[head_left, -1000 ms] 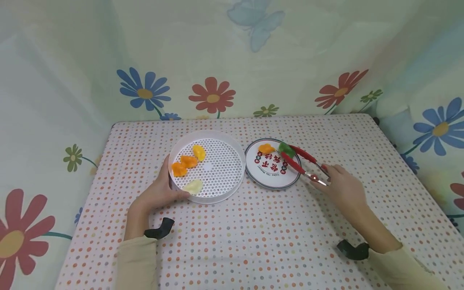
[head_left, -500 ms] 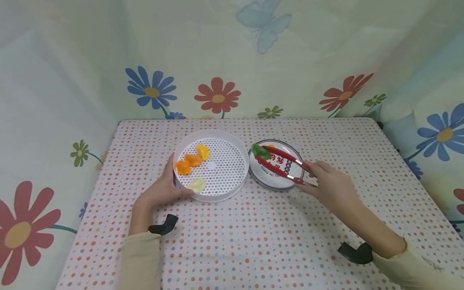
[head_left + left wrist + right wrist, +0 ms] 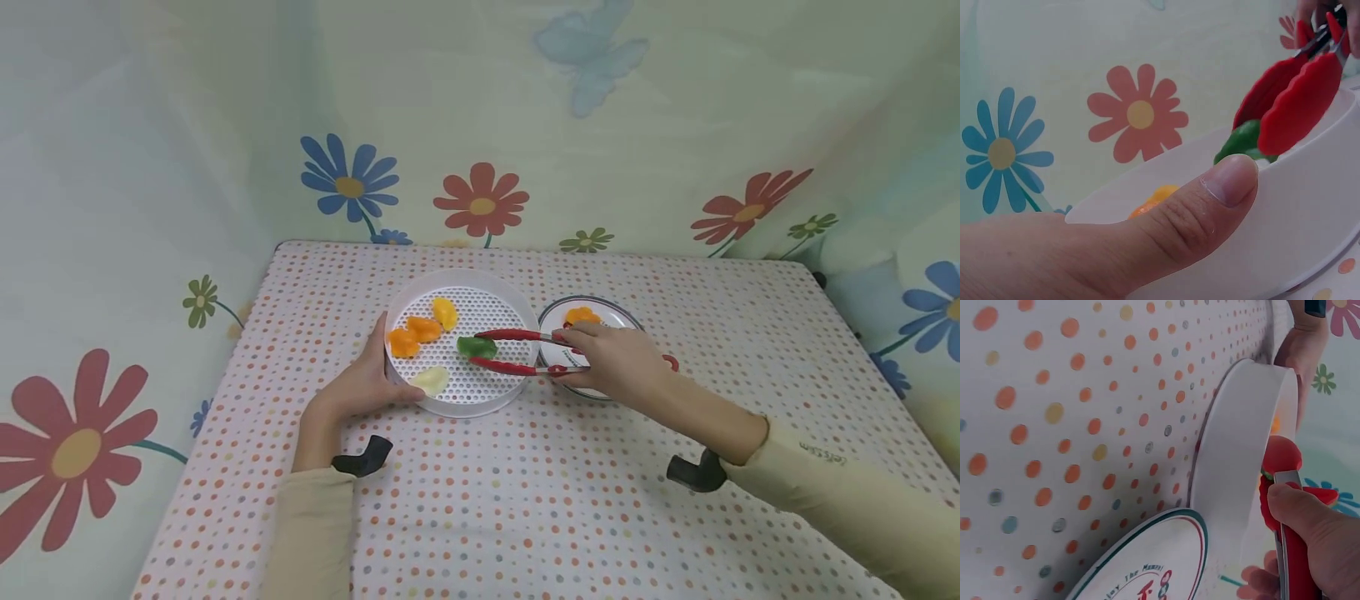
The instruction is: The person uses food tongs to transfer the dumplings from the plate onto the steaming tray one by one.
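My left hand (image 3: pixel 367 375) holds the white steamer basket (image 3: pixel 480 408) at its left side, the thumb (image 3: pixel 1232 181) lying along the near rim. With my right hand (image 3: pixel 618 358) I grip red-tipped food tongs (image 3: pixel 510 335). Their red tips (image 3: pixel 1304 106) reach into the basket on either side of a green dumpling-shaped piece (image 3: pixel 477 347); whether it rests on the perforated floor I cannot tell. Two orange pieces (image 3: pixel 423 329), a yellow one (image 3: pixel 445 313) and a pale one (image 3: pixel 431 381) lie at the basket's left.
A white plate (image 3: pixel 622 312) with red lettering stands close by the basket's right side, partly under my right hand. On it lies an orange piece (image 3: pixel 582 316). A dotted cloth (image 3: pixel 510 517) covers the table, and a flowered curtain (image 3: pixel 450 100) hangs behind.
The tongs have carried the green piece leftward from the plate to over the basket. My left hand keeps its hold on the basket. The head view has shifted slightly left.
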{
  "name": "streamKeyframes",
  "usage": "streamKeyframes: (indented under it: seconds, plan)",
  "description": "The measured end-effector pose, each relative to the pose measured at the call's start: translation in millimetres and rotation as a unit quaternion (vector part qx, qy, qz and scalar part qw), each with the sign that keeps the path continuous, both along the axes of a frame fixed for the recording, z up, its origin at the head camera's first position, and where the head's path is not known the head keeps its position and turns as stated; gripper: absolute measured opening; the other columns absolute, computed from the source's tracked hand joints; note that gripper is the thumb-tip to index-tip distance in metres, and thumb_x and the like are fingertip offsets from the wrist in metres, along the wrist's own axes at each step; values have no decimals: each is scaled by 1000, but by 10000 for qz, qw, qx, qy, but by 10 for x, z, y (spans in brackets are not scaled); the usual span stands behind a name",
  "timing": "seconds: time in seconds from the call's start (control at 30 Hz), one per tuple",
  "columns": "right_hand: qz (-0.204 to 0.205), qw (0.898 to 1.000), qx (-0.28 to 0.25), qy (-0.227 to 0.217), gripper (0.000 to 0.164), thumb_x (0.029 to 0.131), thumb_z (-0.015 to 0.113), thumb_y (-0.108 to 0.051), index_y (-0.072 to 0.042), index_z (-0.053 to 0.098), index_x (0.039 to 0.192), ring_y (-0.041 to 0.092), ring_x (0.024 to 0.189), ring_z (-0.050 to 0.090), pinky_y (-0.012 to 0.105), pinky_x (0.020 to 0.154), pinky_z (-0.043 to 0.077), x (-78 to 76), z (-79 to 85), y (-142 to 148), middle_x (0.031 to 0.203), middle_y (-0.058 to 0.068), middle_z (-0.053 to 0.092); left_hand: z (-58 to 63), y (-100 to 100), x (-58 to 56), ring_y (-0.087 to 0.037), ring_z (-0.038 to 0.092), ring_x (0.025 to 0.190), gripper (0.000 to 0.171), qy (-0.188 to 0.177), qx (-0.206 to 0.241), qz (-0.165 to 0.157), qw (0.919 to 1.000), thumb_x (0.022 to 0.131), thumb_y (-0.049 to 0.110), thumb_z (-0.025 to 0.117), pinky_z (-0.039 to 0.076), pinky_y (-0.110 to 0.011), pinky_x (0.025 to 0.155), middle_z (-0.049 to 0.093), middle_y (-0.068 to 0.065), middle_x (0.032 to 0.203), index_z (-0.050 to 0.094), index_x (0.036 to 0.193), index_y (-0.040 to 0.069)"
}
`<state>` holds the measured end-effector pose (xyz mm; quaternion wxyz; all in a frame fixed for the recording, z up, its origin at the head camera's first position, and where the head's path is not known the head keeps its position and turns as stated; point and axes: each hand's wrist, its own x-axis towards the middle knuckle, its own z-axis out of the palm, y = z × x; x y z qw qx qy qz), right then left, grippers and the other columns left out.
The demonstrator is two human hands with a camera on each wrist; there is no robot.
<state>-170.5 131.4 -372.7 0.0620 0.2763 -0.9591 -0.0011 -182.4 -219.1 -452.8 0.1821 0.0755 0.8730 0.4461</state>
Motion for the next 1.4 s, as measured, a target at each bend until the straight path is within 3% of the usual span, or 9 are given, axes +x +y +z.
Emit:
streamKeyframes:
  seconds: [0.27, 0.67, 1.2, 1.4]
  plan:
    - [188, 9998, -111, -23, 63, 65, 83, -47, -13, 67, 116, 15, 78, 67, 27, 49, 48, -59, -15, -49, 102, 0, 70, 36, 97, -49, -26, 4, 148, 136, 4, -18, -42, 10000, 64, 50, 83, 15, -52, 118, -7, -4, 161, -21, 149, 31]
    - [327, 9994, -13, -86, 61, 65, 84, -45, -11, 68, 114, 15, 73, 66, 26, 49, 48, -97, -58, -168, 100, 2, 71, 50, 94, -41, -25, 6, 148, 138, -110, -34, 96, 9999, 61, 50, 86, 15, -53, 117, -5, -1, 161, -20, 148, 34]
    - [85, 9980, 231, -581, 63, 67, 83, -45, -10, 66, 117, 19, 84, 67, 33, 60, 56, -166, -44, -296, 104, 5, 70, 12, 32, -32, -27, 5, 148, 138, -7, 28, 67, 10000, 61, 51, 85, 15, -56, 116, -6, -3, 161, -19, 150, 30]
    - [86, 9978, 178, -638, 63, 67, 83, -46, -11, 66, 116, 15, 76, 64, 27, 54, 51, -188, -72, -315, 101, 2, 70, -16, 15, -28, -27, 6, 148, 138, -67, -33, 125, 9999, 61, 51, 85, 15, -55, 117, -6, -2, 161, -20, 149, 33]
